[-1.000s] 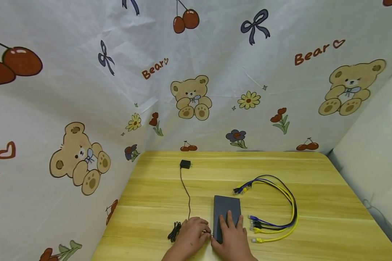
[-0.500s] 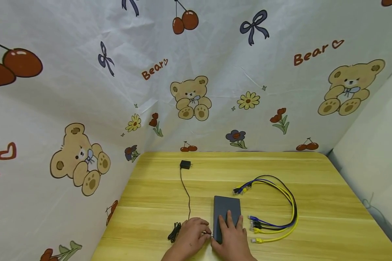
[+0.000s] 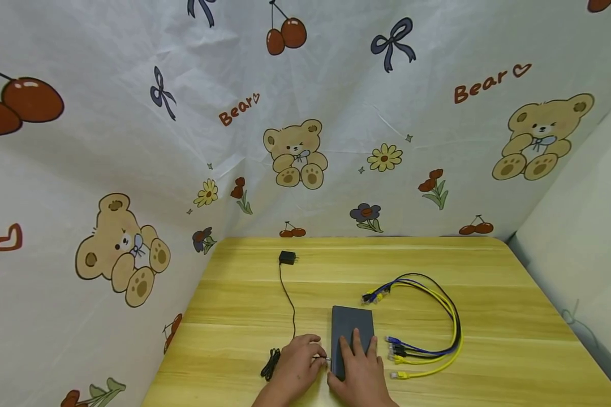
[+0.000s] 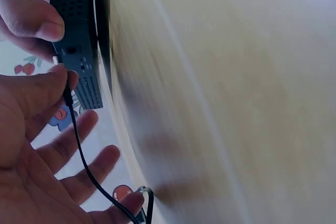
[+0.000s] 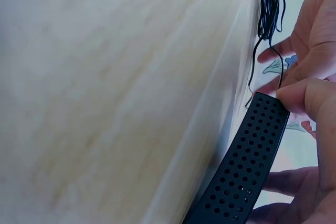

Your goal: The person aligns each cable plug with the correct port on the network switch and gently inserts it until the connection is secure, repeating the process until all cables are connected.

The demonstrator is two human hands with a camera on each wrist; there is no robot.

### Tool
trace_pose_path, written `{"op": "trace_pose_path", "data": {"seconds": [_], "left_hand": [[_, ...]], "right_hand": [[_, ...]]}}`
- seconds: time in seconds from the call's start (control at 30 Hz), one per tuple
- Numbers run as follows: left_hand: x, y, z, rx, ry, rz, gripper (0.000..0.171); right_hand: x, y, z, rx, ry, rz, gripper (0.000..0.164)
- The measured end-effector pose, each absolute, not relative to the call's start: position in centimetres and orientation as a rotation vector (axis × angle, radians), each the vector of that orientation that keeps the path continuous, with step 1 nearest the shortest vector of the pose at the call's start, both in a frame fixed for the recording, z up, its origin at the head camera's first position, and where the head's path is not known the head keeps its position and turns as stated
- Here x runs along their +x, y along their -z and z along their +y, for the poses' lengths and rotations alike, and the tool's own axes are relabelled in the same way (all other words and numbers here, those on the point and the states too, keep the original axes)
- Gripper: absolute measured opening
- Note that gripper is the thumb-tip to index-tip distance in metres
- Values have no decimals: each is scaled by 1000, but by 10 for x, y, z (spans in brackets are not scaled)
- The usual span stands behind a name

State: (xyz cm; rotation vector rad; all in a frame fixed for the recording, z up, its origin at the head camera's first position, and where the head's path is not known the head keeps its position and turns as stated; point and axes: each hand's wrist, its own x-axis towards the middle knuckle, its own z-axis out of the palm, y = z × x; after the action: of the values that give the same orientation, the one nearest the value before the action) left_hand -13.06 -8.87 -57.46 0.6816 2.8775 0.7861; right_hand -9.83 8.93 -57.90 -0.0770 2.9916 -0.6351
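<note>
A flat dark grey network switch (image 3: 353,319) lies on the table, rows of vent holes along its side. My right hand (image 3: 361,376) holds it, fingers spread over the top and thumb at the near edge. Between left thumb and forefinger, my left hand (image 3: 297,362) pinches the power plug (image 4: 68,92) of a thin black cable. The plug's metal tip shows outside the case, close to the round power socket (image 4: 72,50). The left hand's other fingers are loosely spread. Black cord (image 5: 269,13) lies bundled beside that hand and runs to a power adapter (image 3: 287,258).
Right of the switch, several blue, black and yellow network cables (image 3: 457,333) lie in a curve, connectors toward the switch. The wooden table (image 3: 514,316) ends at a patterned cloth (image 3: 336,96) behind and at the left.
My left hand has shifted slightly forward along the switch's side with the plug. The right hand stays on the switch. The head view has turned a little.
</note>
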Motion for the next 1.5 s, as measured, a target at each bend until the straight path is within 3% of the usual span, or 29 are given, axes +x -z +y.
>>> {"op": "trace_pose_path", "data": {"seconds": [0.6,1.17,1.5], "left_hand": [[-130,576,-92,706,-758,2780,5],[-129,574,-95,908,-575,2903,20],[-128,577,-93,862,-632,2922,17]], "right_hand": [[-96,578,90,-73,700,2967,84],[-97,577,90,-85,723,2989,81],[-98,575,90,-79,719,2994,81]]}}
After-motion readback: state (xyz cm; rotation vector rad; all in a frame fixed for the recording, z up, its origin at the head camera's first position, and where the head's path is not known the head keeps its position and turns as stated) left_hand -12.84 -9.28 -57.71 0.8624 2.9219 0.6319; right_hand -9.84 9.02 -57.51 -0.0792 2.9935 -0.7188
